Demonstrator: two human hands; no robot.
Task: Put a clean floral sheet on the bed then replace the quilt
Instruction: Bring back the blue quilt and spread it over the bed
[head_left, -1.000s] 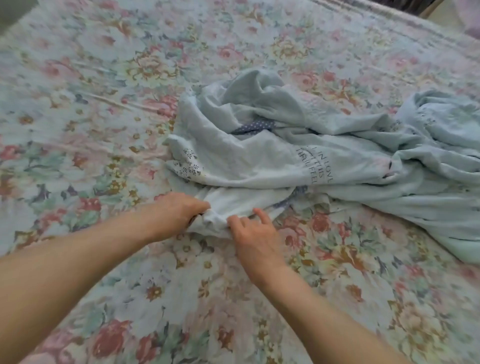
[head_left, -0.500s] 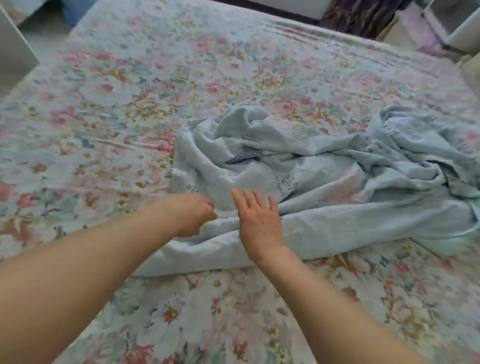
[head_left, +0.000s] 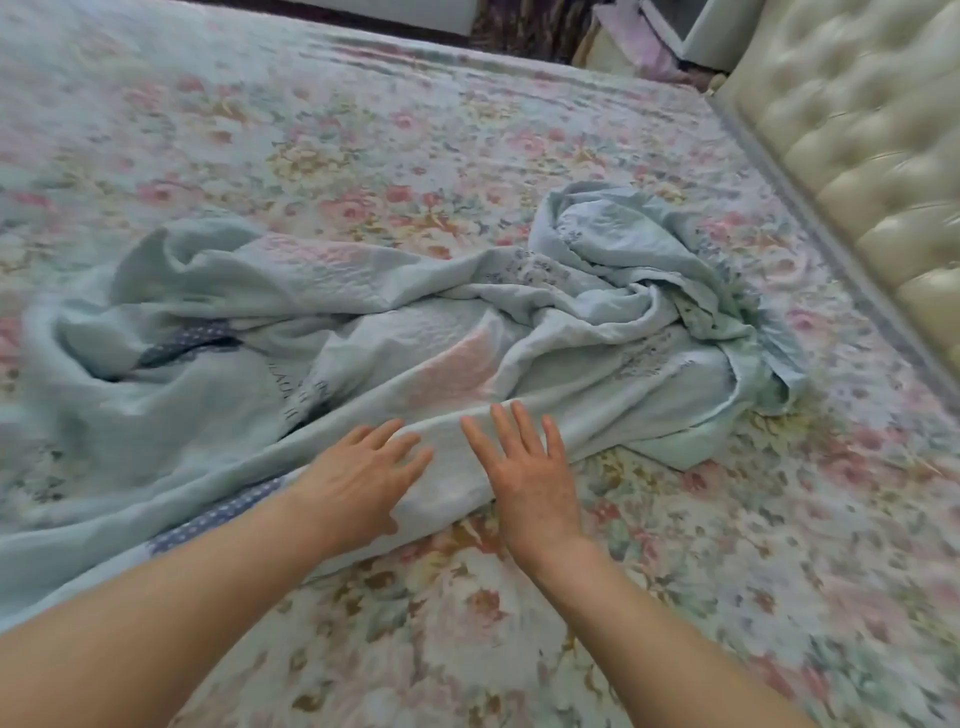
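Head view, 1 camera.

Item 1: floral sheet (head_left: 675, 545), pink and yellow blooms on a pale ground, spread flat over the bed, reaching the tufted cream headboard (head_left: 857, 130) at right.

Item 2: quilt (head_left: 363, 332), pale blue, stitched, with a navy dotted trim and some printed lettering too blurred to read. It lies rumpled on top of the sheet at mid-bed, bunched highest at its right end near the headboard, its left part running off the lower left edge of the picture.

Item 3: left hand (head_left: 358, 483), fingers straight and spread, palm down on the near edge of the quilt, gripping nothing.

Item 4: right hand (head_left: 524, 478), fingers straight and fanned, flat at that same edge just beside the left, gripping nothing.
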